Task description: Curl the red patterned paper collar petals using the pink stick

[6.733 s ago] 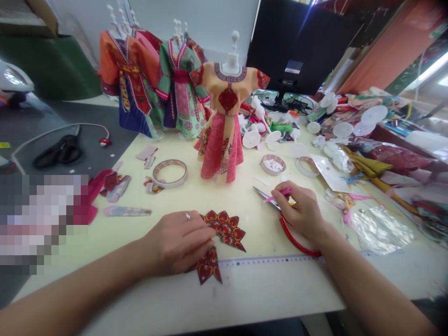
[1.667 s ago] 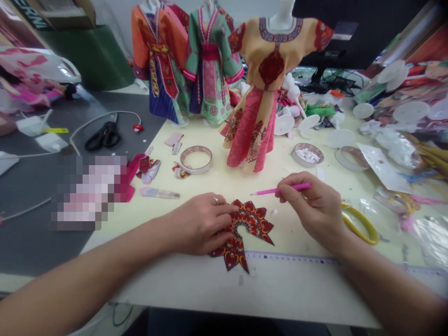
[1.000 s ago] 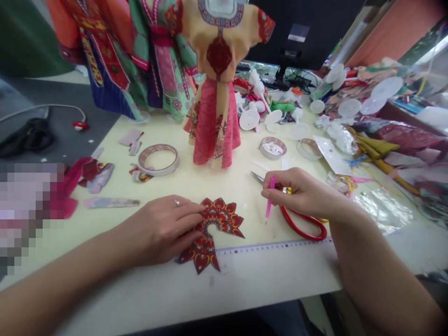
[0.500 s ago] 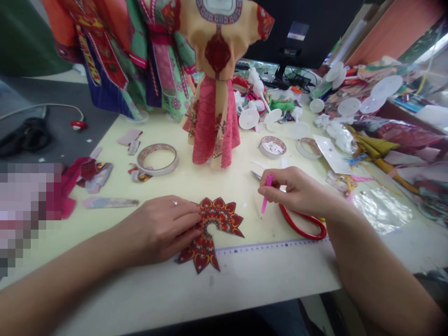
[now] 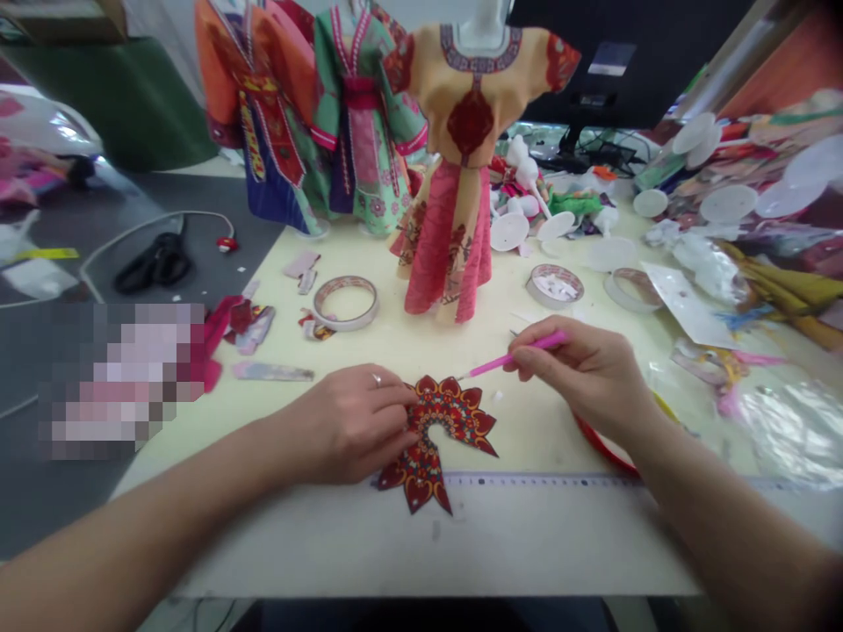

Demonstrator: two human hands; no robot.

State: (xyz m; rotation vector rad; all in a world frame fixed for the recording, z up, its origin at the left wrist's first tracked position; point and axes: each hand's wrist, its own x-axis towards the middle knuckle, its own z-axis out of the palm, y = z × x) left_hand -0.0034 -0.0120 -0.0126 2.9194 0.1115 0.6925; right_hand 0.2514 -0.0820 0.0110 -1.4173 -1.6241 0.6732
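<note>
My left hand (image 5: 352, 426), a ring on one finger, lies flat with its fingertips on a dark red patterned piece (image 5: 464, 417). That piece is a curved collar shape with pointed petals around its outer edge, and part of it is covered by my fingers. Between the thumb and fingers of my right hand (image 5: 586, 364) is a pink pen-shaped tool (image 5: 500, 362) with a fine tip. The tip is just above the upper petals; contact cannot be made out. A tiny white bit (image 5: 499, 396) sits near the petals. Red scissors handles (image 5: 602, 446) are partly hidden under my right forearm.
A ruler strip (image 5: 533, 480) runs along the front of the table. Dressed doll figures (image 5: 454, 237) stand behind. Tape rolls (image 5: 347, 303), one holding white bits (image 5: 555, 286), lie mid-table. Fabric scraps (image 5: 273, 371) are left; plastic bags (image 5: 790, 430) right. A monitor (image 5: 612, 61) stands at the back.
The pink tool has swung from upright to slanting, its tip now by the petals. My left hand stays on the collar piece. The whole view has shifted left.
</note>
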